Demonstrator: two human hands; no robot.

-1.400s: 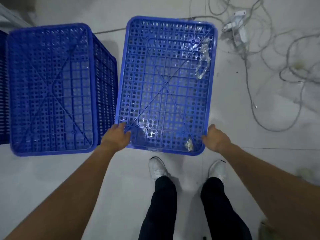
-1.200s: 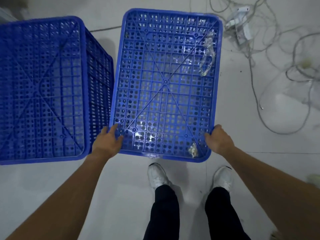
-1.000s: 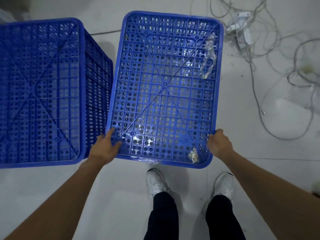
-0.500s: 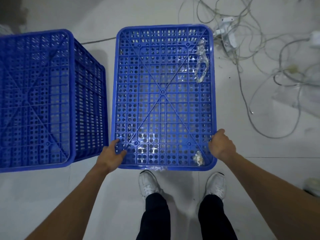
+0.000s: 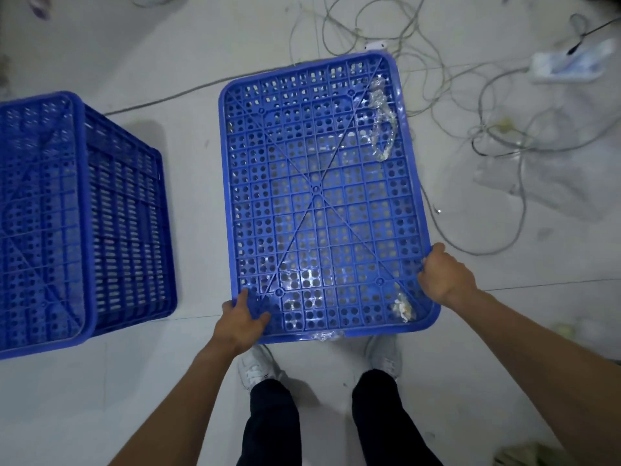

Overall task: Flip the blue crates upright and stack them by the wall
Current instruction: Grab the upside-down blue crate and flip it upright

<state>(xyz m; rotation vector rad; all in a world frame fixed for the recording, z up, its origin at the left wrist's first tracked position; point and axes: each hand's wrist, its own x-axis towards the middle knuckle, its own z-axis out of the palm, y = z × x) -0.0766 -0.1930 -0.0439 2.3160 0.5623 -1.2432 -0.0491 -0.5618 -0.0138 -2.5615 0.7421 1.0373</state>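
An upside-down blue crate point(image 5: 319, 196) fills the middle of the head view, its perforated base facing up with scraps of clear tape stuck on it. My left hand point(image 5: 240, 322) grips its near left corner and my right hand point(image 5: 445, 275) grips its near right edge. A second blue crate point(image 5: 77, 210), also base up, stands on the floor to the left, apart from the held one.
Tangled grey cables point(image 5: 453, 105) and a white power strip point(image 5: 568, 63) lie on the pale floor to the right and behind the held crate. My two white shoes point(image 5: 257, 366) stand just below the crate's near edge.
The held crate has moved right, away from the left crate, so a wide strip of floor now shows between them. Both hands keep their grip on the near corners.
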